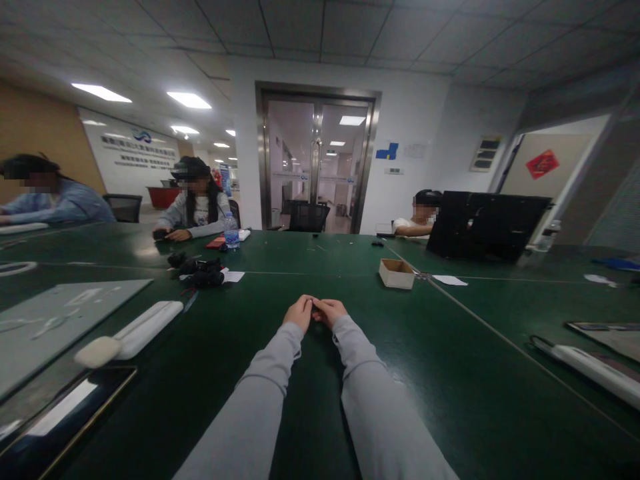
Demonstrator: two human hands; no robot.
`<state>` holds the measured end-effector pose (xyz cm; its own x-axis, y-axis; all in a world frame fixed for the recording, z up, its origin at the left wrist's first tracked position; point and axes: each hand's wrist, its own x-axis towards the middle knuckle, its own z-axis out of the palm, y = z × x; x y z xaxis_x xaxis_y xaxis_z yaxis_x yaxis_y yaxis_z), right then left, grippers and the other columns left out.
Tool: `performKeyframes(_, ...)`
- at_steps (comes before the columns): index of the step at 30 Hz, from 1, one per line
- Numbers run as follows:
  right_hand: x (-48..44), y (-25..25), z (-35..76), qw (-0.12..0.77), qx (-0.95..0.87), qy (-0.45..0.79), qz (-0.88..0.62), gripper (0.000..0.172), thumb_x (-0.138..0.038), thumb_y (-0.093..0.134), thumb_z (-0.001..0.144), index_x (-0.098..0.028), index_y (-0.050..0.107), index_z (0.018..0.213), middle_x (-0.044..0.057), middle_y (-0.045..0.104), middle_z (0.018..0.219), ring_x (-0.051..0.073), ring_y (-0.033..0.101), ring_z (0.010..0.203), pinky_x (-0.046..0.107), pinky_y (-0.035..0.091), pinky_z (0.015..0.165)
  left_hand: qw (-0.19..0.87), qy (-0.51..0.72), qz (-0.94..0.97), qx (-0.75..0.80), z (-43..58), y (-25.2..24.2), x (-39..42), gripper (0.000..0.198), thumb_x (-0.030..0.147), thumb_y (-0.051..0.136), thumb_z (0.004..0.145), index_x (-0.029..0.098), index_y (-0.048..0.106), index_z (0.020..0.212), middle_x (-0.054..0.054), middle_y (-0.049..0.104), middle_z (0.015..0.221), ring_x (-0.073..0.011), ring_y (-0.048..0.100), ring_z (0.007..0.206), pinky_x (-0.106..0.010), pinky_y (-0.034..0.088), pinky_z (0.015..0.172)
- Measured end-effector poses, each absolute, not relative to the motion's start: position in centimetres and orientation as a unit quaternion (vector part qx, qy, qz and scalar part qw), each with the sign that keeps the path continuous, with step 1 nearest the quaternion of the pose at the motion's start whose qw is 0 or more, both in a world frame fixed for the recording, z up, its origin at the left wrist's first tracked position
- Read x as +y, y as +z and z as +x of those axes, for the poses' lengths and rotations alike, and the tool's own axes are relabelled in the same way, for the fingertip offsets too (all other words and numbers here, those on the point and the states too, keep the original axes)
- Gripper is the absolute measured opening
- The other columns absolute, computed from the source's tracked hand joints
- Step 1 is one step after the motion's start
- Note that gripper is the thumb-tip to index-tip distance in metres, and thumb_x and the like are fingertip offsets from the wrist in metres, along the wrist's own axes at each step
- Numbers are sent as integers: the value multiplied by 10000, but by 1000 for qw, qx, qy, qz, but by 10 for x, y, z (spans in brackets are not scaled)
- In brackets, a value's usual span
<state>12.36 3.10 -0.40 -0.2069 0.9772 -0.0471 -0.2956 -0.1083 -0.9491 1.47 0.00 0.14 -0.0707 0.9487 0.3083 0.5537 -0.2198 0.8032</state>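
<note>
Both my arms in grey sleeves reach forward over the dark green table [450,373]. My left hand [299,311] and my right hand [329,311] rest together on the tabletop, fingertips touching in a pinch. Something very small may sit between the fingers, but it is too small to name. A small open cardboard box [397,273] stands on the table beyond my right hand. A heap of black items [200,272] lies beyond my left hand.
A long white case [145,327] and a grey mat [55,320] lie at the left, and a phone [60,413] lies near the front left edge. A black laptop [485,225] stands at the right. Three other people sit at the far side. A water bottle [231,231] stands there.
</note>
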Motion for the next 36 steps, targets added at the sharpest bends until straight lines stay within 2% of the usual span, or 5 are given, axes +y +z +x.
performKeyframes(14, 30, -3, 125, 493, -434, 648, -385, 143, -139, 668, 570, -92, 536, 541, 3, 540, 418, 93, 539, 389, 158, 432, 362, 220, 448, 651, 572, 13, 1, 0, 223, 283, 370, 774, 224, 550, 893, -14, 608, 879, -127, 551, 773, -243, 414, 720)
performKeyframes(21, 30, -2, 125, 515, -403, 664, -363, 140, -111, 639, 606, -105, 514, 544, -1, 545, 431, 90, 527, 372, 165, 426, 343, 180, 480, 659, 550, 11, 0, 4, 252, 224, 426, 743, 201, 519, 976, -16, 566, 793, -119, 523, 747, -251, 412, 728)
performKeyframes(26, 30, 1, 126, 530, -374, 654, -389, 123, -132, 628, 635, -106, 519, 584, 8, 552, 435, 94, 529, 374, 170, 432, 348, 154, 521, 676, 499, 10, 2, 2, 236, 152, 466, 695, 182, 532, 920, -31, 555, 861, -114, 523, 760, -245, 422, 727)
performKeyframes(31, 29, 5, 127, 537, -355, 658, -391, 110, -138, 610, 657, -108, 519, 601, 11, 548, 421, 98, 523, 365, 176, 430, 343, 165, 530, 659, 507, 10, 7, -3, 129, 151, 488, 675, 181, 546, 787, -12, 576, 814, -113, 538, 735, -249, 440, 700)
performKeyframes(36, 25, 8, 128, 543, -347, 660, -386, 114, -124, 617, 650, -101, 519, 596, 17, 549, 422, 93, 523, 371, 170, 436, 353, 191, 531, 655, 503, 9, 6, 0, 173, 127, 505, 662, 178, 550, 821, -18, 597, 845, -114, 554, 765, -239, 447, 700)
